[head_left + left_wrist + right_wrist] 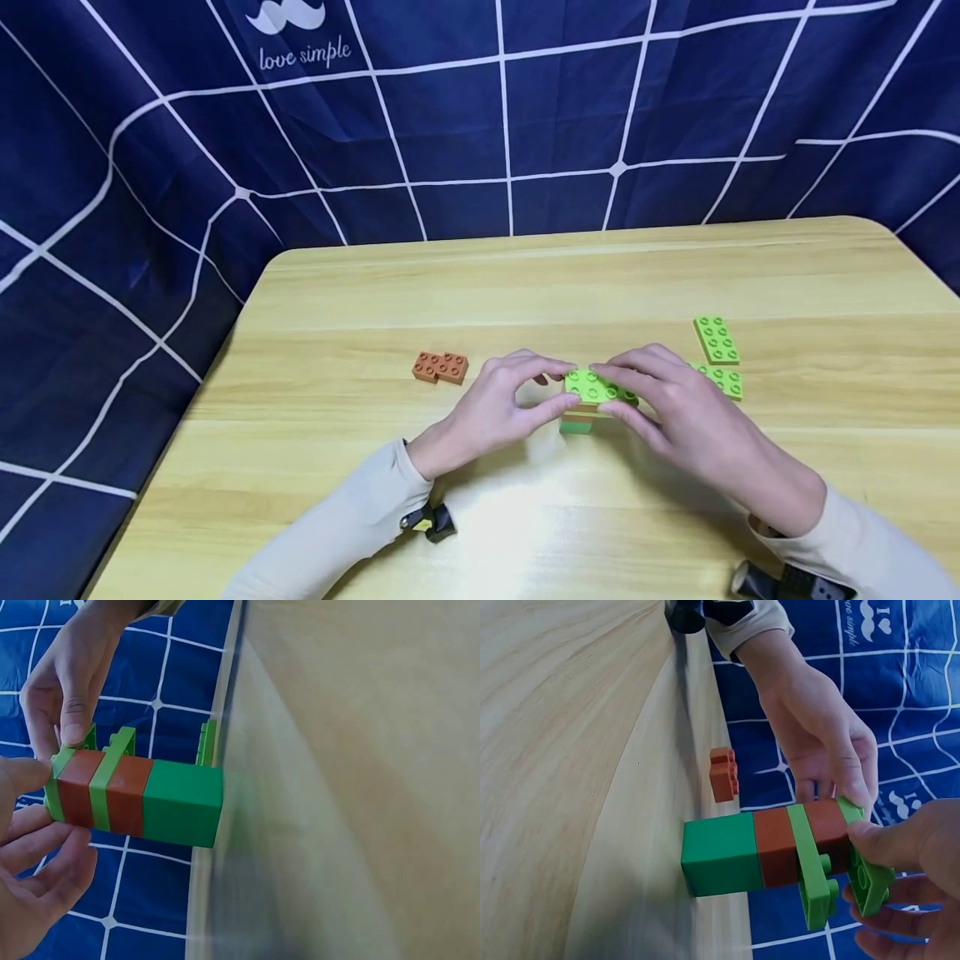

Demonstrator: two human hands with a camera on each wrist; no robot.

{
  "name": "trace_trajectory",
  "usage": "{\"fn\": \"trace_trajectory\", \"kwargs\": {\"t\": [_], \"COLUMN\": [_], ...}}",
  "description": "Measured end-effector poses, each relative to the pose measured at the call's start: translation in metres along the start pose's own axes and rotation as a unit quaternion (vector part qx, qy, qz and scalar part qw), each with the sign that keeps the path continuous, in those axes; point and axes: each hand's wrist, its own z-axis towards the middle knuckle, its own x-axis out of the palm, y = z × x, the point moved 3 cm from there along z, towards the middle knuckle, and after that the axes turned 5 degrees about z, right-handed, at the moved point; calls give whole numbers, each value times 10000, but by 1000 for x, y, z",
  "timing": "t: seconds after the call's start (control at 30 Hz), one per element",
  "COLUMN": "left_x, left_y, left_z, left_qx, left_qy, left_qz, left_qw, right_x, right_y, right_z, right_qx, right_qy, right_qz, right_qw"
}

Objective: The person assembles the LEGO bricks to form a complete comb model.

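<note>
A stack of toy building bricks [180,799] stands upright on the table. Its base is a dark green block [720,855], with brown bricks and light green plates alternating above it. On top lies a light green studded plate [588,385] that overhangs to the right, as does the lower light green plate [810,877]. My left hand [498,400] pinches the top plate's left end between thumb and fingers. From the other side, my right hand [678,412] grips the same plate's right part, thumb in front and fingers behind.
Two brown bricks [440,367] sit side by side, left of the stack. To the right lie a light green plate [717,340] and another light green plate [723,381], partly hidden by my right hand. A dark blue cloth [450,125] with white lines hangs behind the wooden table [337,475].
</note>
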Motion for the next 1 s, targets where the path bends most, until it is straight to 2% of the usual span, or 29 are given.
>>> {"fn": "trace_trajectory", "kwargs": {"t": [0.27, 0.5, 0.77, 0.87, 1.0], "left_x": [-1, -4, -5, -6, -13], "left_y": [-1, 0, 1, 1, 2], "left_z": [1, 1, 2, 3, 5], "left_qx": [65, 84, 34, 12, -45], "left_qy": [2, -39, 41, 130, 471], "left_qz": [57, 71, 85, 128, 362], "left_qw": [10000, 9999, 9999, 9998, 9982], "right_x": [-3, -5, -6, -7, -7], "right_y": [-1, -5, -6, -7, -7], "right_z": [0, 1, -1, -2, -2], "right_qx": [124, -4, 105, 186, 238], "right_qy": [-1, 35, 107, 166, 207], "right_qz": [-200, -106, -24, -11, -56], "right_qw": [9997, 9999, 9999, 9997, 9995]}}
